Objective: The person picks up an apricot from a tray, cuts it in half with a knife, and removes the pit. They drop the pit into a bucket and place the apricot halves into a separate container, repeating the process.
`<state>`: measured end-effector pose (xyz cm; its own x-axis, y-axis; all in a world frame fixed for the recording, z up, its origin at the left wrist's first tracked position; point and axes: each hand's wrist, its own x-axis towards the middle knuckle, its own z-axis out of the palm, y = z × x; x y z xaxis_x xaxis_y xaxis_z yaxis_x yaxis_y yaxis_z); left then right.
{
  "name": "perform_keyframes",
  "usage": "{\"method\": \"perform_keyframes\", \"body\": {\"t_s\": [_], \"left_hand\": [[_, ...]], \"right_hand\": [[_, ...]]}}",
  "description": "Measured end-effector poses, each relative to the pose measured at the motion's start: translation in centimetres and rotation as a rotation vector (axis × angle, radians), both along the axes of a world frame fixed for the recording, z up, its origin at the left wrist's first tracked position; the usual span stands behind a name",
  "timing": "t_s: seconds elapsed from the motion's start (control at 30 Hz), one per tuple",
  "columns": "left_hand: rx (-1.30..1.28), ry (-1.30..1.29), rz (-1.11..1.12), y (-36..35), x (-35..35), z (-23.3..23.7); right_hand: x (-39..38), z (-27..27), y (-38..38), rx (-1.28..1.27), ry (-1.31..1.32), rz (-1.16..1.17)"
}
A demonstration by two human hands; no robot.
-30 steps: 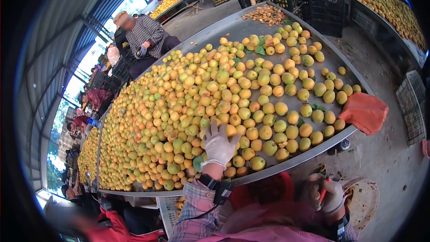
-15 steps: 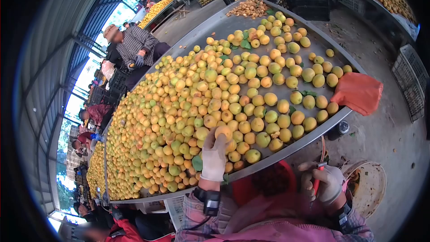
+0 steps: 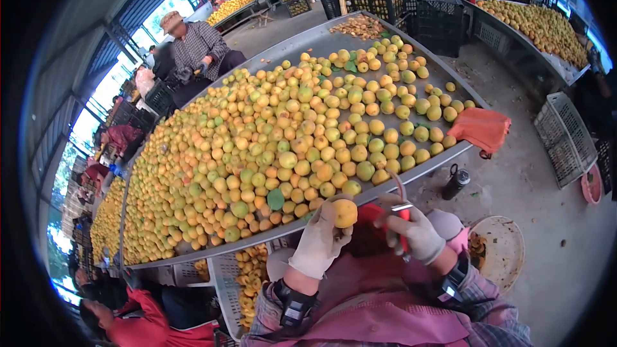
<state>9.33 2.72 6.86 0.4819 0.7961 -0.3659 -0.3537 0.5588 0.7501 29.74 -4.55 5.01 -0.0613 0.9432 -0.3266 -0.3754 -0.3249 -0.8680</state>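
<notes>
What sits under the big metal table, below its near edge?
A pale slatted crate with yellow fruit in it shows under the table, at its near rim. The table covers the rest of the space beneath, so anything further back cannot be seen.

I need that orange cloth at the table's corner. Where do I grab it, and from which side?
Pinch the orange cloth by its overhanging part, coming from the aisle side, off the table. It lies draped over the corner with loose fabric past the rim, so fingers can probably close on it there without nudging the fruit beside it.
</notes>
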Motion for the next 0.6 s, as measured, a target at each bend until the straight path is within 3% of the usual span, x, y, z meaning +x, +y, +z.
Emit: {"method": "perform_keyframes", "body": {"t_s": [0.1,0.23,0.33,0.43,0.6], "left_hand": [[0.189,0.444,-0.038,-3.0,-0.4,0.9],[0.196,0.210,-0.224,-4.9,-4.3,0.1],[0.387,0.089,-0.213,-6.8,-5.1,0.7],[0.384,-0.039,-0.185,-7.6,-6.6,-0.1],[0.366,-0.196,-0.037,-7.8,-7.3,0.1]], "right_hand": [[-3.8,2.3,-0.3,0.122,-0.085,0.046],[-7.0,2.6,-1.6,0.130,-0.096,0.060],[-8.8,3.1,-3.0,0.080,-0.107,0.015],[-10.5,4.3,-4.2,0.171,-0.009,0.009],[-11.0,4.0,-4.7,0.206,-0.106,-0.070]]}}
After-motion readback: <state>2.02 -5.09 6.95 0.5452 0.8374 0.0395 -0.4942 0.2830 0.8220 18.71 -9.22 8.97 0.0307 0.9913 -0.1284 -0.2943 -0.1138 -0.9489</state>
